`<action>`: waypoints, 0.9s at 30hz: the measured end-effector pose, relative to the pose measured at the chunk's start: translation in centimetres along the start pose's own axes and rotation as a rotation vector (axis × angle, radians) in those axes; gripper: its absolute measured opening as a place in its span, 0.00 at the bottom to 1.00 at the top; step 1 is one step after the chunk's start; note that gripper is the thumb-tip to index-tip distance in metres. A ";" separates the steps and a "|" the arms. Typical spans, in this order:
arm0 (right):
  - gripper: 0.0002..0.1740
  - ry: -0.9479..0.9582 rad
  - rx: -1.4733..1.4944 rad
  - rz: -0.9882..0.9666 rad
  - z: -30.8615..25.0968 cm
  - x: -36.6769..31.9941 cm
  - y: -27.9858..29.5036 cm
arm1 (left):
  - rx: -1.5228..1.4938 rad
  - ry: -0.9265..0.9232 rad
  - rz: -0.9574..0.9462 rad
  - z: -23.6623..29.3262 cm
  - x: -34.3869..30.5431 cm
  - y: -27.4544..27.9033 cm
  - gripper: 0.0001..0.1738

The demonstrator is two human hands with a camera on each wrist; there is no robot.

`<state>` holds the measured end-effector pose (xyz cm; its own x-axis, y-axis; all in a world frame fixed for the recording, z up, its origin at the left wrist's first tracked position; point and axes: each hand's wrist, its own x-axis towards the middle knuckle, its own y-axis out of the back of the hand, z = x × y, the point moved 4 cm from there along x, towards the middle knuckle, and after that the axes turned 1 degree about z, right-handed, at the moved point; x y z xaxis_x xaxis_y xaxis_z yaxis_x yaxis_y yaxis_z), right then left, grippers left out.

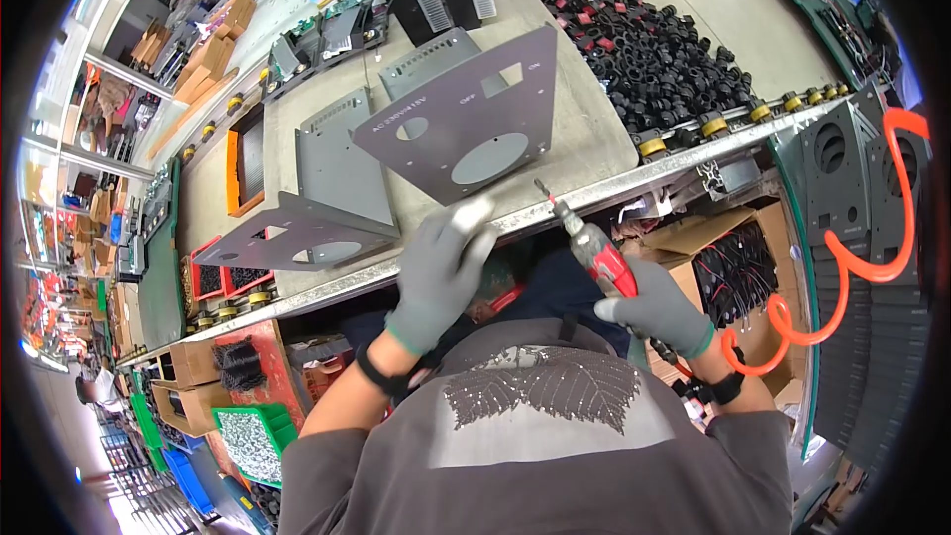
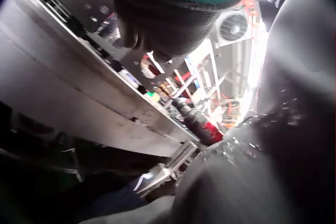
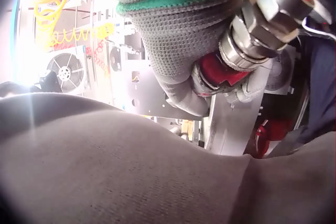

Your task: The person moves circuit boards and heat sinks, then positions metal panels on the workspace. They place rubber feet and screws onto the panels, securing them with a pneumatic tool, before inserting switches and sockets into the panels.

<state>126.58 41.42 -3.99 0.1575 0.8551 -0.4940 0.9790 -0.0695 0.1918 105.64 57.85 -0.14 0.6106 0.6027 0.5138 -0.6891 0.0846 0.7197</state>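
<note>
My gloved right hand [image 1: 659,312] grips a red and grey air screwdriver [image 1: 601,256], its bit angled up and left toward the bench edge. In the right wrist view the fingers wrap round the red body of the tool, below its metal hose coupling [image 3: 262,22]. My gloved left hand [image 1: 436,272] hovers at the bench edge, its thumb apart from its somewhat blurred fingers. Just beyond those fingers a grey bent metal panel [image 1: 466,119] with round and square cutouts leans up on the bench. A second similar panel [image 1: 327,213] stands to its left.
Black plastic parts [image 1: 649,59] lie heaped at the back right of the bench [image 1: 594,144]. An orange coiled hose [image 1: 842,277] hangs at the right. Below the bench edge sits a cardboard box [image 1: 783,248] of cables. Red bins [image 1: 238,272] and a green bin [image 1: 253,441] stand at left.
</note>
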 end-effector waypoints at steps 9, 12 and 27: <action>0.24 0.073 -0.165 -0.314 -3.5 3.3 -4.6 | 0.413 0.375 0.145 -7.8 -6.0 7.2 0.18; 0.23 0.045 -0.207 -0.371 -5.2 4.1 -6.6 | 0.332 0.312 0.103 -7.4 -3.1 5.6 0.14; 0.17 -0.033 -0.119 -0.453 -6.0 6.3 -12.1 | 0.689 1.065 0.430 -5.4 -22.4 30.7 0.14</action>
<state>114.99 50.73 -4.31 -0.2759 0.7687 -0.5770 0.9289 0.3674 0.0454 68.70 51.23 7.94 -0.4202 0.8276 0.3721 -0.2203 -0.4908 0.8429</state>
